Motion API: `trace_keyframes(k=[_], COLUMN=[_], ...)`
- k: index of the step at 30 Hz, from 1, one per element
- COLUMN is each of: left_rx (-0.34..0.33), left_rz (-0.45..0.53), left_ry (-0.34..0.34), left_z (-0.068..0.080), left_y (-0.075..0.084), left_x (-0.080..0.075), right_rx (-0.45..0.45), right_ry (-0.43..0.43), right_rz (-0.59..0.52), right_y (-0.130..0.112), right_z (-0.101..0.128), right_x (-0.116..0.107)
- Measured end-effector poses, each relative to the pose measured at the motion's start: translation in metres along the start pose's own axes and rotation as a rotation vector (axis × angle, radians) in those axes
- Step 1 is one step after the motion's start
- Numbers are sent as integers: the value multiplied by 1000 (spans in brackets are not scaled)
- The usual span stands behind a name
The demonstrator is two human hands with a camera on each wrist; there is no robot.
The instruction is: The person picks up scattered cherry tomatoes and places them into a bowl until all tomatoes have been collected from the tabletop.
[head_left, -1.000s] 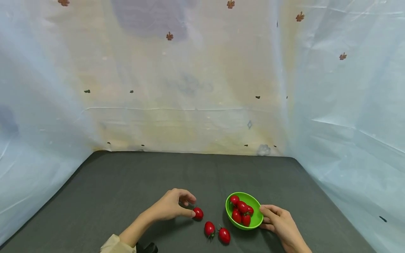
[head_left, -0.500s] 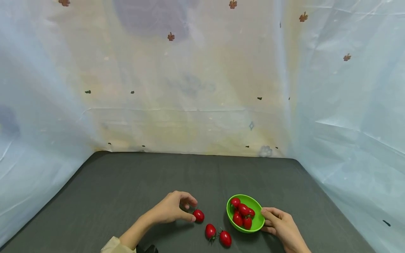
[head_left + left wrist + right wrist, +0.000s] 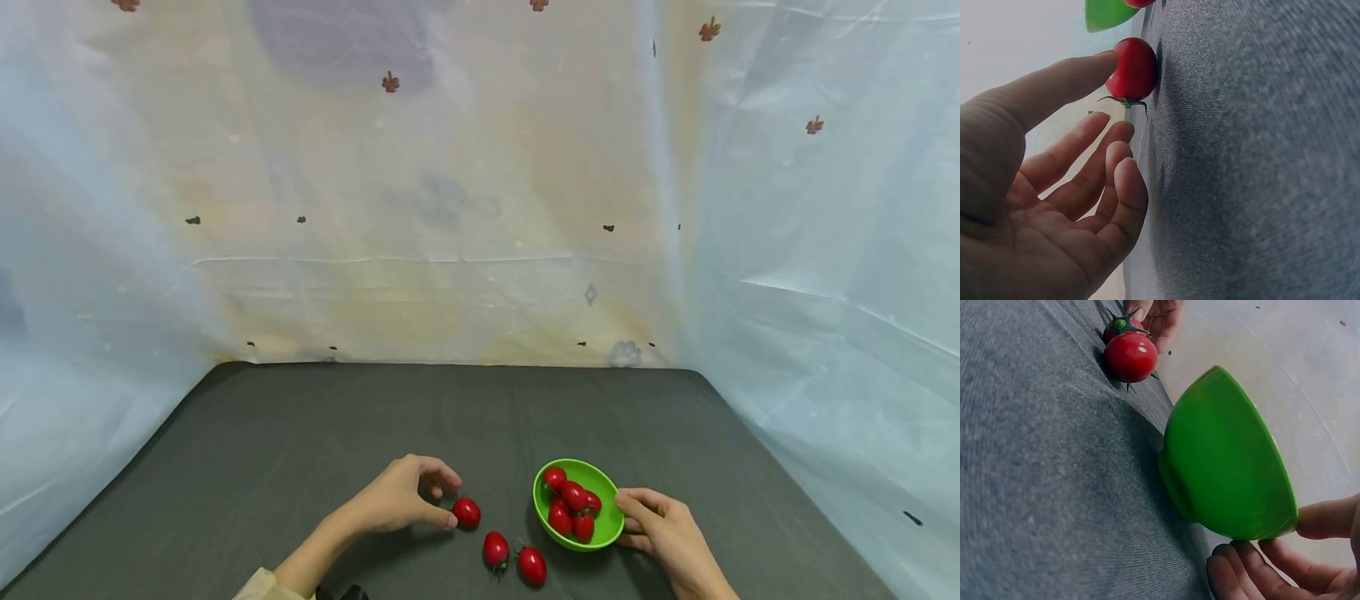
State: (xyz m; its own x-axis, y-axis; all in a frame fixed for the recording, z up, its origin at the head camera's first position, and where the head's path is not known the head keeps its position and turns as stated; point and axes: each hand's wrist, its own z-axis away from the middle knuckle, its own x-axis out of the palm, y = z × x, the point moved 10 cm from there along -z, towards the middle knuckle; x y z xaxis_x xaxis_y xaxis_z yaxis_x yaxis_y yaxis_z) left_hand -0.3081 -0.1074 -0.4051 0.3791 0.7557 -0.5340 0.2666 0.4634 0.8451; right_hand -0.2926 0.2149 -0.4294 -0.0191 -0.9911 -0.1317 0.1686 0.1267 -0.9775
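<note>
My left hand (image 3: 408, 496) reaches in beside a red cherry tomato (image 3: 467, 513) on the dark cloth. Its fingers bend loosely and grip nothing. In the left wrist view the thumb (image 3: 1079, 78) overlaps that tomato (image 3: 1134, 70), whose green calyx shows; whether they touch I cannot tell. My right hand (image 3: 663, 533) pinches the rim of a green bowl (image 3: 607, 529) standing on the cloth, thumb at the edge and fingers against the outside (image 3: 1229, 450). Several cherry tomatoes (image 3: 575, 496) lie in the bowl. Two more, one (image 3: 496, 550) and another (image 3: 532, 567), lie between hand and bowl.
A dark grey cloth (image 3: 375, 408) covers the table. Pale patterned sheeting (image 3: 450, 208) rises behind it and along both sides. At the bottom edge, a black object (image 3: 354, 592) shows by the left sleeve (image 3: 266, 586).
The left thumb has drawn slightly back from the edge of the nearest tomato, toward the person. The right hand keeps its hold on the bowl. The head view has shifted a little.
</note>
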Motion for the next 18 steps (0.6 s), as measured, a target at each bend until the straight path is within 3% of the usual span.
trace_keyframes(k=[18], left_rx=[-7], left_rz=[2], left_ry=[-14], left_z=[1], left_y=[-1], left_x=[5], right_rx=[26], right_ry=[-6], right_rz=[3], right_y=[4], right_z=[-2], right_x=[-1])
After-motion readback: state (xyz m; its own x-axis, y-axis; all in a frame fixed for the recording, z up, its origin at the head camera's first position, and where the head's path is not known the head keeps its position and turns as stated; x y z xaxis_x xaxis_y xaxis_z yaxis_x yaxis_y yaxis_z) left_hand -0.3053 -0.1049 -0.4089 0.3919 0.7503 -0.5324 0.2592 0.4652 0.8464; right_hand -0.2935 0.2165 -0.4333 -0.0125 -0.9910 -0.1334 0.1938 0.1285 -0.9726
